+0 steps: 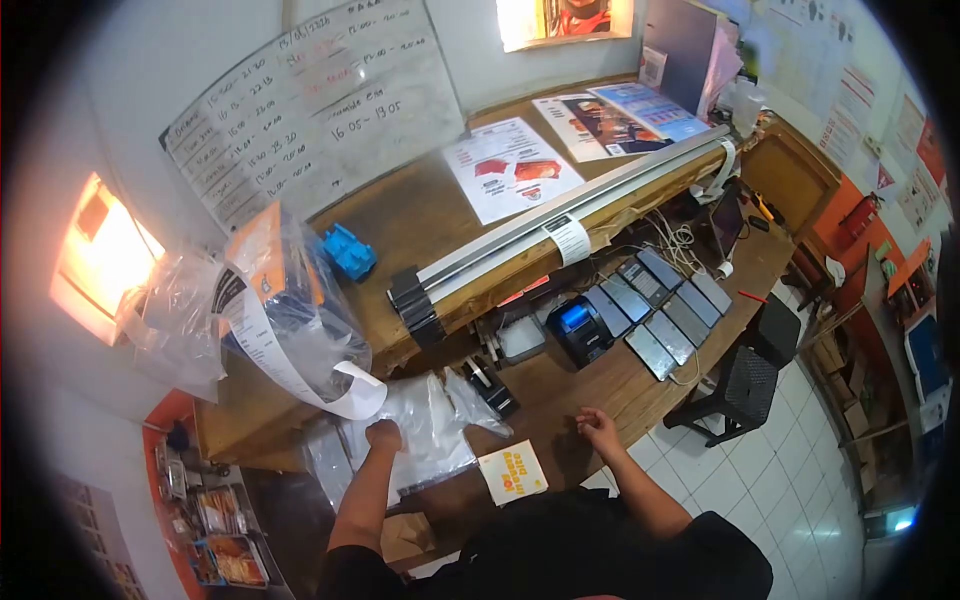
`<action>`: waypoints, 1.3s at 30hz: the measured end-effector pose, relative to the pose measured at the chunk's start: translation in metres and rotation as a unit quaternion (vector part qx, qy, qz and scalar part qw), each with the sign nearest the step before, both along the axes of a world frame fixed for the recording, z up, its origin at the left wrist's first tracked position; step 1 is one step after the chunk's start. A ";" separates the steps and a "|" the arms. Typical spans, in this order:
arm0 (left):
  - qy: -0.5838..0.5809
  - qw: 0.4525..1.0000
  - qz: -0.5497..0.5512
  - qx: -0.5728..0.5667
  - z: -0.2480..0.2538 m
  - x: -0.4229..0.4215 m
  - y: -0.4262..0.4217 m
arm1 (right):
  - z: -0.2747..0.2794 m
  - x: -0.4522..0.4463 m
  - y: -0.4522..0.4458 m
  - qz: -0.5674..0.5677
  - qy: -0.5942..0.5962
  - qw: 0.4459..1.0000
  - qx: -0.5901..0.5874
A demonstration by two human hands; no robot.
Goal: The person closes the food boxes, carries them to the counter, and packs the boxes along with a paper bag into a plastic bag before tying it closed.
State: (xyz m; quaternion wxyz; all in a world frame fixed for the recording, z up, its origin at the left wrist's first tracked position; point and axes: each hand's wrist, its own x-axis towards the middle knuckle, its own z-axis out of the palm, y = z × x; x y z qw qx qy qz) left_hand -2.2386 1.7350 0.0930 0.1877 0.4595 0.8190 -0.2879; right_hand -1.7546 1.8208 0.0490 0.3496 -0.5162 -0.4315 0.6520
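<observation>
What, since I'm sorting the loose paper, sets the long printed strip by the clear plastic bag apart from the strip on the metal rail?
The bag-side strip is much longer than the rail strip. The bag-side strip sweeps down in a curve and its lower end curls; the rail strip hangs fairly flat. Both are white paper with dark print.

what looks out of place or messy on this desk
The long white printed paper strip seems untidy: it trails loosely across the bulky clear plastic bag and ends in a curl, near the rumpled clear plastic sheets by the left hand.
</observation>
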 end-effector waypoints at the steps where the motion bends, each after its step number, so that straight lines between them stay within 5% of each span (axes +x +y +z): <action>1: 0.003 1.000 -0.015 0.006 0.009 0.005 0.002 | -0.005 0.006 -0.003 -0.015 -0.003 1.000 -0.014; 10: -0.003 0.981 -0.108 0.162 -0.040 -0.048 -0.021 | 0.011 0.018 -0.004 -0.027 0.048 0.998 -0.025; 15: -0.083 0.936 0.015 0.341 0.044 -0.031 -0.027 | 0.027 0.001 0.007 -0.003 0.052 0.998 -0.023; 17: -0.184 0.817 0.187 0.514 0.069 -0.025 -0.031 | 0.036 -0.007 0.008 0.002 0.056 0.998 -0.024; 19: -0.379 0.671 0.335 0.542 -0.010 -0.094 -0.040 | 0.050 -0.021 0.011 0.020 0.050 0.998 -0.022; 20: -0.445 0.578 0.409 0.548 0.001 -0.099 -0.042 | 0.056 -0.027 0.011 0.024 0.050 0.998 -0.022; 21: -0.547 0.347 0.423 0.634 0.008 -0.094 -0.056 | 0.064 -0.035 0.014 0.031 0.058 0.998 -0.006; 22: -0.545 0.346 0.422 0.636 0.052 -0.067 -0.061 | 0.071 -0.044 0.017 0.036 0.066 0.997 0.011; 24: -0.606 0.030 0.459 0.649 0.118 -0.025 -0.064 | 0.087 -0.063 0.028 0.055 0.082 0.993 0.057; 27: -0.649 -0.025 0.349 0.676 0.117 -0.015 -0.088 | 0.154 -0.105 0.041 0.097 0.139 0.973 0.155; 31: -0.659 -0.029 0.281 0.698 0.133 -0.005 -0.106 | 0.276 -0.164 0.055 0.139 0.141 0.950 0.242; 34: -0.671 -0.003 0.256 0.696 0.139 -0.013 -0.122 | 0.361 -0.219 0.071 0.167 0.185 0.894 0.371; 38: -0.801 -0.031 0.068 0.594 0.134 -0.019 -0.147 | 0.459 -0.309 0.100 0.237 0.200 0.773 0.554; 39: -0.756 -0.133 0.122 0.629 0.118 -0.020 -0.156 | 0.477 -0.330 0.107 0.265 0.162 0.733 0.605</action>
